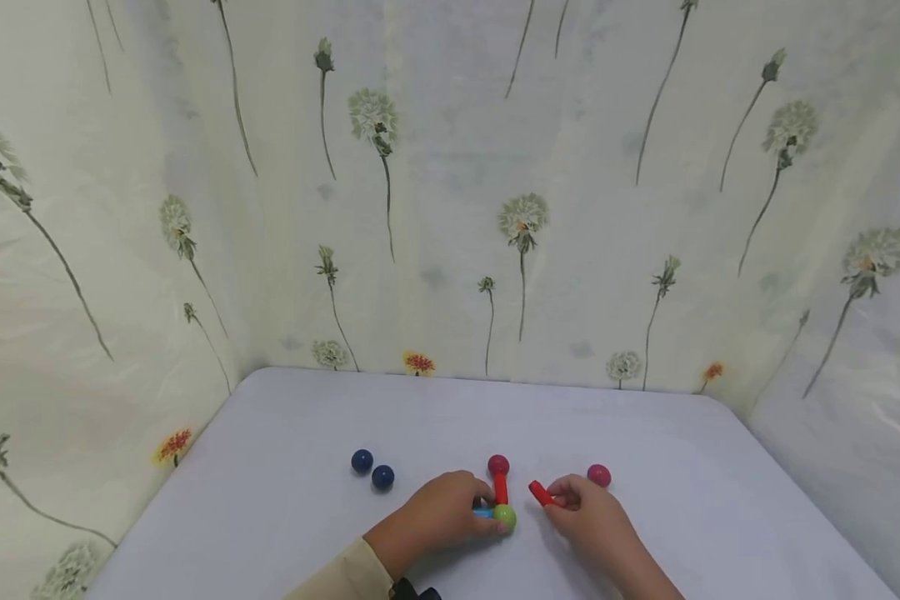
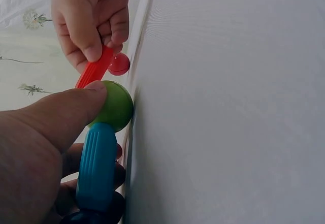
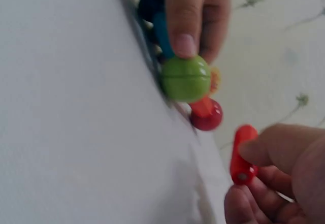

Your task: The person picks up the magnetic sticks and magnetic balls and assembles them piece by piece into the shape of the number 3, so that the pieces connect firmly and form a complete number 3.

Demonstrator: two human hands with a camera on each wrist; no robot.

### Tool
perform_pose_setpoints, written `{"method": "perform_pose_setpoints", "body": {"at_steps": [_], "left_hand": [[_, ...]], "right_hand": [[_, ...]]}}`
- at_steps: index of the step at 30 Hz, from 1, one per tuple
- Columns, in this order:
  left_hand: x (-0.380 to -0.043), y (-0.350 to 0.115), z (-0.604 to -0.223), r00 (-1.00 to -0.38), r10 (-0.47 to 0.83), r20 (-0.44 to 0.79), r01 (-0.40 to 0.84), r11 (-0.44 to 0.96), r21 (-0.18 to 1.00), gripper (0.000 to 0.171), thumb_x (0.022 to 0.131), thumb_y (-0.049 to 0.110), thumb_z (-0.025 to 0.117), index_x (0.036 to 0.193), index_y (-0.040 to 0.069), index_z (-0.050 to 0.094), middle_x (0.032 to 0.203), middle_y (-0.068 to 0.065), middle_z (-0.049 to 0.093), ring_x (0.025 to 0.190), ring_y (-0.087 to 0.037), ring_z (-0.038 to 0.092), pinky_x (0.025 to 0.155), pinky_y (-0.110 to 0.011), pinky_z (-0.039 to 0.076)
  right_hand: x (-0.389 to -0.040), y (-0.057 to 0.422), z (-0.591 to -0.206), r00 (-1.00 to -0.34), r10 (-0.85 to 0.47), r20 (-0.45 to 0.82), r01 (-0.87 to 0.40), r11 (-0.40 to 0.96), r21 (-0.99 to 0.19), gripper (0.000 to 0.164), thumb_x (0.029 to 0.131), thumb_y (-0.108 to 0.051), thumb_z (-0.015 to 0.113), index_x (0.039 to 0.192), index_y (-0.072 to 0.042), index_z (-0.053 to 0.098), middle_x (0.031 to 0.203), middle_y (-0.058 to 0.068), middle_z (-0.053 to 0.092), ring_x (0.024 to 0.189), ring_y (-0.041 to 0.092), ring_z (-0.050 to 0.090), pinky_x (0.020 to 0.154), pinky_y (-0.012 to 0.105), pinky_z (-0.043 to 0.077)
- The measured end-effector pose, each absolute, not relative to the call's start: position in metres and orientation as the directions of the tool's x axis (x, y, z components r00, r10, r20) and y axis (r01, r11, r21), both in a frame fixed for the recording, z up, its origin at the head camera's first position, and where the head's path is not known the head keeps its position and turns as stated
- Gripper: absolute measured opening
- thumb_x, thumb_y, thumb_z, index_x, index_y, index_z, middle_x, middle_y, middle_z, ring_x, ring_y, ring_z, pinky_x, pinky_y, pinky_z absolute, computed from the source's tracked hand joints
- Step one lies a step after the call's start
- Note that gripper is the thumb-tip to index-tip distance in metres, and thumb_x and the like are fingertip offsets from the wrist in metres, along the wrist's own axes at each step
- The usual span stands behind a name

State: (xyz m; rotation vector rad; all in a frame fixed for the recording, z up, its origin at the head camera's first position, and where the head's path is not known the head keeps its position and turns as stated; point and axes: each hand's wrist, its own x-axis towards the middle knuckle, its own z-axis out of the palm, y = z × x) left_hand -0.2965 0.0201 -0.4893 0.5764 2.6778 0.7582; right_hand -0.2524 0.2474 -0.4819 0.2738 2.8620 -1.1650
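Observation:
My left hand (image 1: 446, 510) grips a joined toy piece, with its thumb on a light green ball (image 1: 505, 518) and its fingers curled behind a blue rod (image 2: 96, 163). A dark blue ball (image 3: 150, 4) sits at that rod's far end. From the green ball a red rod (image 1: 501, 490) runs away to a red ball (image 1: 498, 465). To the right, my right hand (image 1: 592, 521) pinches a loose red rod (image 3: 244, 155) between thumb and fingers; a small metallic spot shows on its end. This rod is apart from the green ball in the head view.
Two dark blue balls (image 1: 372, 469) lie on the white table (image 1: 292, 517) left of the hands. Another red ball (image 1: 598, 475) lies just beyond the right hand. A flower-printed curtain (image 1: 450, 208) stands behind the table and along its sides.

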Motion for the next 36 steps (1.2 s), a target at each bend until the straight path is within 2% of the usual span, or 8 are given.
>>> {"method": "perform_pose_setpoints", "body": {"at_steps": [5, 14, 30, 36], "left_hand": [[-0.297, 0.02, -0.491, -0.872, 0.461, -0.168, 0.304, 0.777, 0.552, 0.046, 0.084, 0.053, 0.085, 0.119, 0.025, 0.078, 0.091, 0.011, 0.062, 0.086, -0.011, 0.055, 0.079, -0.034, 0.053], [-0.3, 0.015, -0.492, -0.87, 0.47, -0.147, 0.317, 0.764, 0.563, 0.047, 0.083, 0.055, 0.084, 0.119, 0.025, 0.078, 0.09, 0.011, 0.06, 0.086, -0.01, 0.054, 0.076, -0.033, 0.052], [-0.301, 0.019, -0.495, -0.863, 0.489, -0.13, 0.343, 0.754, 0.56, 0.04, 0.084, 0.052, 0.085, 0.112, 0.024, 0.08, 0.089, 0.011, 0.061, 0.082, -0.009, 0.054, 0.075, -0.03, 0.051], [-0.3, 0.019, -0.495, -0.863, 0.488, -0.13, 0.342, 0.754, 0.561, 0.038, 0.084, 0.051, 0.085, 0.111, 0.024, 0.08, 0.09, 0.01, 0.06, 0.083, -0.008, 0.054, 0.076, -0.031, 0.052]], "right_hand": [[-0.259, 0.236, -0.48, -0.965, 0.226, -0.13, 0.247, 0.631, -0.736, 0.031, 0.09, -0.02, 0.081, 0.116, -0.006, 0.07, 0.096, 0.006, 0.07, 0.083, 0.02, 0.062, 0.071, 0.03, 0.059], [-0.28, 0.216, -0.475, -0.958, 0.255, -0.134, 0.257, 0.551, -0.794, 0.043, 0.091, -0.023, 0.079, 0.127, -0.004, 0.067, 0.109, 0.014, 0.069, 0.086, 0.022, 0.066, 0.073, 0.034, 0.062], [-0.305, 0.195, -0.48, -0.938, 0.322, -0.13, 0.261, 0.407, -0.876, 0.04, 0.099, -0.023, 0.065, 0.134, -0.003, 0.061, 0.124, 0.021, 0.066, 0.107, 0.033, 0.063, 0.088, 0.04, 0.06], [-0.311, 0.187, -0.48, -0.929, 0.342, -0.144, 0.261, 0.326, -0.908, 0.044, 0.101, -0.023, 0.066, 0.138, -0.002, 0.058, 0.128, 0.022, 0.063, 0.112, 0.035, 0.061, 0.096, 0.045, 0.059]]}}
